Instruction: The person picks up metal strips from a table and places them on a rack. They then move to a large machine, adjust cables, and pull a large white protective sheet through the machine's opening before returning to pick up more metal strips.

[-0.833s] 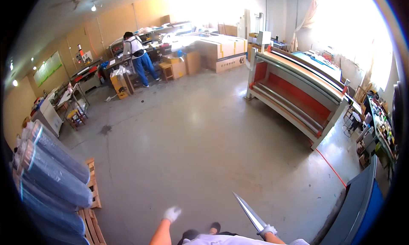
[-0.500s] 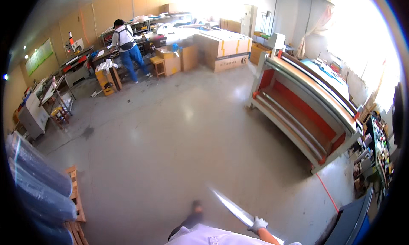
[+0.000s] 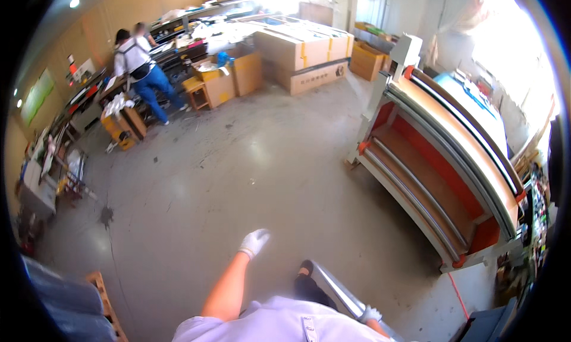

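My left hand [image 3: 254,242], in a white knit glove, is held out in front of me over the floor. Its fingers are loosely stretched out with nothing in them. Low at my right side, my right hand [image 3: 371,314], gloved the same way, is closed around a long, straight silvery strip [image 3: 338,287]. The strip slants forward and to the left past my leg, narrow and shiny. Its rear end runs back beside my forearm to the lower edge of the view. Whether it is metal or plastic I cannot tell.
A large machine with metal rollers [image 3: 440,181] stands at the right. Cardboard boxes [image 3: 303,53] and a wooden stool [image 3: 196,91] are ahead. Two people work at a bench [image 3: 143,62] far left. Wrapped rolls [image 3: 65,300] and a pallet [image 3: 104,297] lie near left; a red cable [image 3: 458,294] crosses the floor at right.
My left hand has come into view, swung forward. The boxes and machine appear nearer, and one foot now shows beside the strip. My right hand keeps its hold on the strip.
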The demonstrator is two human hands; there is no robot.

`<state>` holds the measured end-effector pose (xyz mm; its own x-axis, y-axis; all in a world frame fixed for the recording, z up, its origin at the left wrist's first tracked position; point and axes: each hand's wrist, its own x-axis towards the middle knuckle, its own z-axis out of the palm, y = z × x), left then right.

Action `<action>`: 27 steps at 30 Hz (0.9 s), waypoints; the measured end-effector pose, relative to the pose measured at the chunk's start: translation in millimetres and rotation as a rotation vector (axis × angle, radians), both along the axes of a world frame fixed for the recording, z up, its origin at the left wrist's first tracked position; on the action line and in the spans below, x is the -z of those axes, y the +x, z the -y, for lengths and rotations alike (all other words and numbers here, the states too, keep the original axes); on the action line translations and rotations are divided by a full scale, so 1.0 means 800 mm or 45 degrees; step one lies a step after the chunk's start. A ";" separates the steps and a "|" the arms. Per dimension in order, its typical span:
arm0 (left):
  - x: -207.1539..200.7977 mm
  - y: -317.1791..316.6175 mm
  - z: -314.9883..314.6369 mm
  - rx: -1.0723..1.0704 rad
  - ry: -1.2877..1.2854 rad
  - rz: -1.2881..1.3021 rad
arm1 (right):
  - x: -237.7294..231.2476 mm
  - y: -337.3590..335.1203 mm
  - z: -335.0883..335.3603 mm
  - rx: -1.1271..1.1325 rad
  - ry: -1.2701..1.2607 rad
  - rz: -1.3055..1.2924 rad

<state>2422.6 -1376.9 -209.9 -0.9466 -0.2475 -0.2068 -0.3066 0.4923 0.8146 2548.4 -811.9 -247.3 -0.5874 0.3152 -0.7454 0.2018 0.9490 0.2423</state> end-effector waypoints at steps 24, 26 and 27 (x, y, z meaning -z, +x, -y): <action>0.103 -0.974 0.440 -0.398 -0.124 0.571 | -0.193 -1.253 0.527 -0.226 -0.738 -0.878; 0.046 -1.160 0.407 -0.085 -0.091 0.335 | -0.186 -1.341 0.543 -0.234 -0.783 -1.038; 0.021 -1.235 0.400 0.012 -0.093 0.225 | -0.200 -1.388 0.557 -0.190 -0.860 -1.088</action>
<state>1434.4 -1696.7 -226.4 -0.8995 -0.2594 -0.3516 -0.4368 0.5519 0.7103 1437.7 -1257.7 -87.2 -0.9903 -0.1221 -0.0665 -0.0727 0.8622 -0.5013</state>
